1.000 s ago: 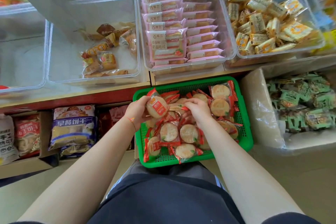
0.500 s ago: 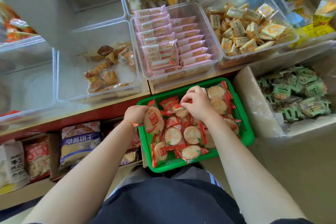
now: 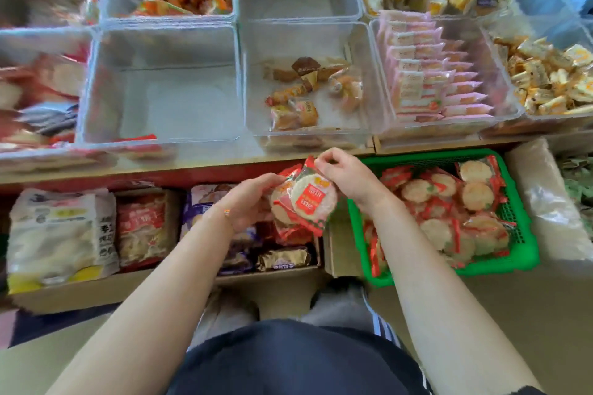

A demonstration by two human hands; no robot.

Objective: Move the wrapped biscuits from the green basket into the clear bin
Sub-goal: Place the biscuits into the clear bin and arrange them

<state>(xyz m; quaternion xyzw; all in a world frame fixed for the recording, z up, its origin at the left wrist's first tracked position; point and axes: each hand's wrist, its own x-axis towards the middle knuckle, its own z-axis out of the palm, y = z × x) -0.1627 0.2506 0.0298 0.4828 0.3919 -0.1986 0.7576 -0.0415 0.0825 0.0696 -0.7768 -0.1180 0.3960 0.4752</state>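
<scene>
Clear bin (image 3: 160,83) far left-centre on the shelf, looks nearly bare inside, red wrapper edge at its near rim; likely the target, a judgement; green basket (image 3: 519,224) near right, below the shelf, still well stocked with wrapped biscuits (image 3: 475,196); a small stack of packets (image 3: 301,199) is out of the basket, held between both hands just left of it, below the shelf edge; left hand (image 3: 253,202) cups the stack from the left, fingers curled round it; right hand (image 3: 346,176) pinches the top packet's wrapper edge, thumb and fingers closed on it; handling guess: light, slick film, brittle round discs inside; support under the stack, grip crimped seams, don't squeeze the faces; stacked packets may slide off each other.
</scene>
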